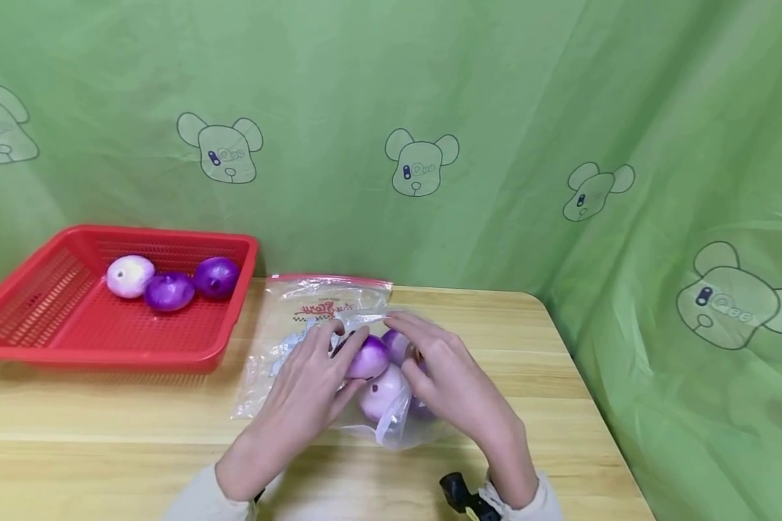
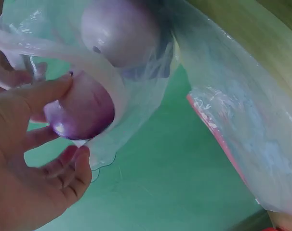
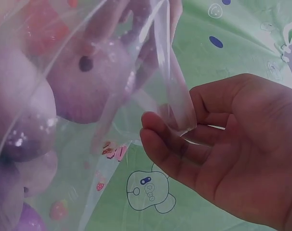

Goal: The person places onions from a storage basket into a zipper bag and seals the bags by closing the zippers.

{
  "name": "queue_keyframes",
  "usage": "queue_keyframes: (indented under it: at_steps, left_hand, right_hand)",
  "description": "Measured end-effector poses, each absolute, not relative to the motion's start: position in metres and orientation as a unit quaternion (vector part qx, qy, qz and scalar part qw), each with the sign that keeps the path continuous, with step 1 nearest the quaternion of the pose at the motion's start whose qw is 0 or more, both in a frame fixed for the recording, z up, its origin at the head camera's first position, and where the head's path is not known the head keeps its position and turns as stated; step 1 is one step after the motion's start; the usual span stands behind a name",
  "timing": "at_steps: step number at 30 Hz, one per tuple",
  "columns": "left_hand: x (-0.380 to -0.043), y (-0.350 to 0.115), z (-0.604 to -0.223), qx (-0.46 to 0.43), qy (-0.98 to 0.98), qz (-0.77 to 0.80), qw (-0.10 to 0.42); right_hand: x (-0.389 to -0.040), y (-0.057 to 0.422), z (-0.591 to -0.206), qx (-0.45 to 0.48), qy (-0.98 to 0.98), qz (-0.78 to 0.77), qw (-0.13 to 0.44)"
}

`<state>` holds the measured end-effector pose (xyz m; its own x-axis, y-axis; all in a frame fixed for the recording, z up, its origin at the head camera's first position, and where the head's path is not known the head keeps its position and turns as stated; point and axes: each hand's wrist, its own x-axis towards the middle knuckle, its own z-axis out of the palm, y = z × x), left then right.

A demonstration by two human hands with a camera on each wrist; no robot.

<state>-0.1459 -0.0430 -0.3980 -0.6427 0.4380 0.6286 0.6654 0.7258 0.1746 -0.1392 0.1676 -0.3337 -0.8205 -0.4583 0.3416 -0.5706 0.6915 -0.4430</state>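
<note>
My left hand grips a purple onion between thumb and fingers at the mouth of a clear plastic bag. In the left wrist view the bag's edge curves over that onion. Across from it, my right hand holds the bag's rim; the right wrist view shows the clear film pinched between its thumb and fingers. Several onions lie inside the bag, among them a paler one nearest me. Film and fingers partly hide the rest.
A red plastic basket stands at the left with three onions inside. Beneath and behind my left hand, a flat clear zip bag with a red seal lies on the wooden table. Green curtain hangs behind and at the right.
</note>
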Motion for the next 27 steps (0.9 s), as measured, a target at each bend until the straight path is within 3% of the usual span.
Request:
queue_keyframes:
  at_steps: [12,19,27]
  left_hand:
    - [-0.152,-0.059,-0.379,-0.328,-0.866,-0.254,0.279]
    - [-0.151,-0.063,-0.384,-0.338,-0.886,-0.213,0.236]
    - [-0.154,-0.059,-0.394,-0.373,-0.854,-0.216,0.293]
  right_hand:
    - [-0.137,0.178,-0.328,0.257,-0.907,0.321,0.091]
    - [-0.135,0.180,-0.330,0.284,-0.900,0.312,0.107]
    - [-0.132,0.181,-0.328,0.278,-0.910,0.288,0.109]
